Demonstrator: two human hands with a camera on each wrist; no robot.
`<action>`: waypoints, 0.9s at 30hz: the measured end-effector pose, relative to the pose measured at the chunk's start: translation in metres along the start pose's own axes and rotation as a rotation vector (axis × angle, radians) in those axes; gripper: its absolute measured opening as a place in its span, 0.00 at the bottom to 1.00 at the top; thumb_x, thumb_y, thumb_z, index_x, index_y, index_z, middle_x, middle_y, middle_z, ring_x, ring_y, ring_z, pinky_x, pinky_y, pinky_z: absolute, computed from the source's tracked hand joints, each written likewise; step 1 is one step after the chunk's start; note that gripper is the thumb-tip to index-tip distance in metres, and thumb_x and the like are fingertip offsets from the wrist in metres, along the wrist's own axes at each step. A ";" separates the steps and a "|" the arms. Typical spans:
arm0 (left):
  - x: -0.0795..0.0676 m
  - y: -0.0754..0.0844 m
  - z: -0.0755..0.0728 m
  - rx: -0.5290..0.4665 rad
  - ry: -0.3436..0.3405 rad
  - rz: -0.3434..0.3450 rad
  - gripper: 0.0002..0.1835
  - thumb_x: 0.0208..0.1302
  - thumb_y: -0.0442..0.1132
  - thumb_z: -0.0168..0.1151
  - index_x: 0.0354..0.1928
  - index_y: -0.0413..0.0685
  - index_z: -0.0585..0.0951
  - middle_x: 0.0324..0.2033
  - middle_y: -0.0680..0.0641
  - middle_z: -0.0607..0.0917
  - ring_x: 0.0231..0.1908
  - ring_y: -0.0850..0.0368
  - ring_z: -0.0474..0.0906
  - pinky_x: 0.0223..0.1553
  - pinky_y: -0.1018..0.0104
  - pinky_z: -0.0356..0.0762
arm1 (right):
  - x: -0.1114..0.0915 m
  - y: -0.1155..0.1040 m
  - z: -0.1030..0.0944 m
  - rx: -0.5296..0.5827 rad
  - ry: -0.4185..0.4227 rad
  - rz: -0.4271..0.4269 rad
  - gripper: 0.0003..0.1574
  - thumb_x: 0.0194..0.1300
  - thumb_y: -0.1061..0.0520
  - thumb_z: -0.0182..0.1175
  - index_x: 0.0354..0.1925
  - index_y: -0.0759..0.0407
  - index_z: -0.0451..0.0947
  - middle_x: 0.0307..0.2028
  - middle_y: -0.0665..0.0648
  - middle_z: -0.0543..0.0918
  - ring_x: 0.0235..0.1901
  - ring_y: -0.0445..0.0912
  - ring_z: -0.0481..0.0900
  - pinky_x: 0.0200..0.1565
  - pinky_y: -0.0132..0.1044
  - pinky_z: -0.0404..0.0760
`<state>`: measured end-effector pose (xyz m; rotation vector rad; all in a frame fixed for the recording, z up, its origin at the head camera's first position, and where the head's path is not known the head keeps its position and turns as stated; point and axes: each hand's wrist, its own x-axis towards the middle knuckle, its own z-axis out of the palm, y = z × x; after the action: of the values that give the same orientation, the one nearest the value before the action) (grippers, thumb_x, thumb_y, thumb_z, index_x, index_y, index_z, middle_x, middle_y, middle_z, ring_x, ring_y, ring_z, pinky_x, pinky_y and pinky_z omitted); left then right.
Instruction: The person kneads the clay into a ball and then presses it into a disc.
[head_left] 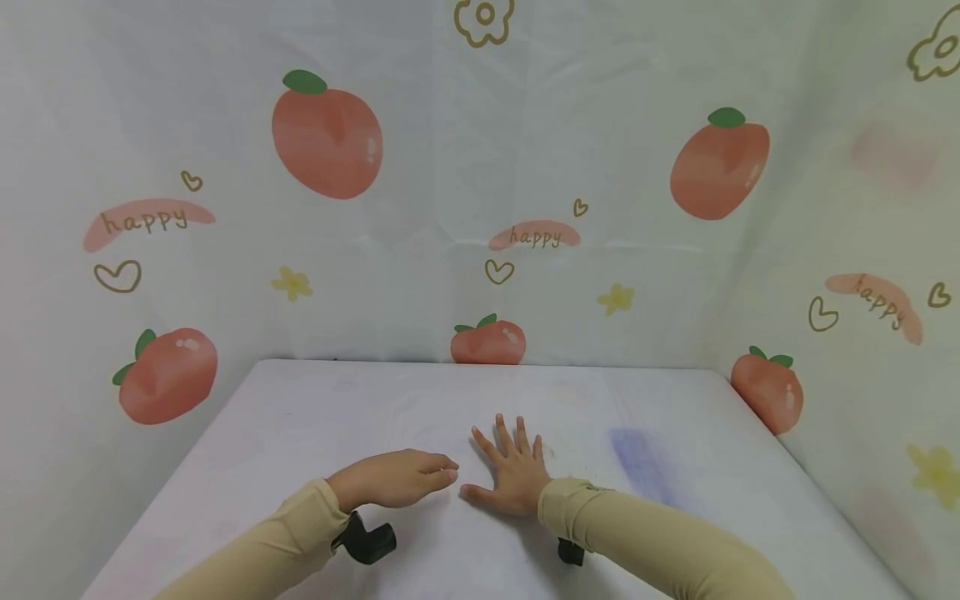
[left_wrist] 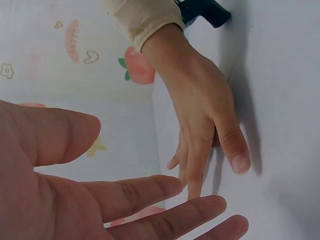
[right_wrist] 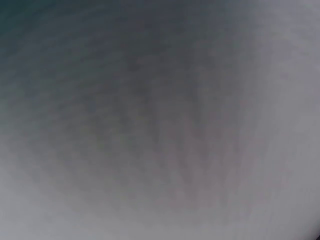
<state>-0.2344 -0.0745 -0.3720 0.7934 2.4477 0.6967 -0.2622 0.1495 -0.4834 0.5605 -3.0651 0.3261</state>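
My right hand lies palm down near the middle of the white table, its fingers spread and straight. To its left, my left hand is held edge-on with fingers straight, pointing at the right hand and holding nothing. In the left wrist view the left palm and its extended fingers show in front, with the right hand beyond them. Only a dark grey blur fills the right wrist view.
A blue smudge marks the table right of the hands. Black wrist cameras sit under both beige sleeves. Behind the table and along its sides hangs a white curtain printed with red fruit, hearts and flowers.
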 end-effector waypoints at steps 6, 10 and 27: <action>0.001 0.000 -0.001 0.007 0.000 0.012 0.27 0.75 0.55 0.43 0.63 0.45 0.75 0.61 0.48 0.78 0.64 0.47 0.71 0.64 0.45 0.67 | -0.001 -0.001 -0.004 0.023 -0.021 -0.005 0.56 0.58 0.19 0.46 0.76 0.40 0.48 0.76 0.64 0.43 0.73 0.70 0.37 0.64 0.74 0.47; 0.002 0.001 -0.002 0.010 0.000 0.015 0.26 0.75 0.54 0.43 0.63 0.45 0.75 0.60 0.48 0.79 0.63 0.48 0.72 0.64 0.45 0.67 | -0.001 -0.002 -0.005 0.024 -0.034 0.003 0.56 0.58 0.19 0.47 0.76 0.39 0.47 0.77 0.63 0.43 0.73 0.69 0.35 0.65 0.73 0.47; 0.002 -0.001 -0.004 0.011 0.003 0.016 0.26 0.75 0.54 0.44 0.63 0.45 0.75 0.60 0.48 0.79 0.63 0.47 0.72 0.64 0.44 0.67 | 0.004 -0.002 -0.003 0.033 -0.085 0.024 0.56 0.58 0.19 0.47 0.76 0.40 0.49 0.76 0.62 0.48 0.73 0.70 0.40 0.65 0.74 0.47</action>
<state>-0.2381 -0.0748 -0.3701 0.8174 2.4525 0.6910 -0.2652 0.1473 -0.4797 0.5531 -3.1558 0.3634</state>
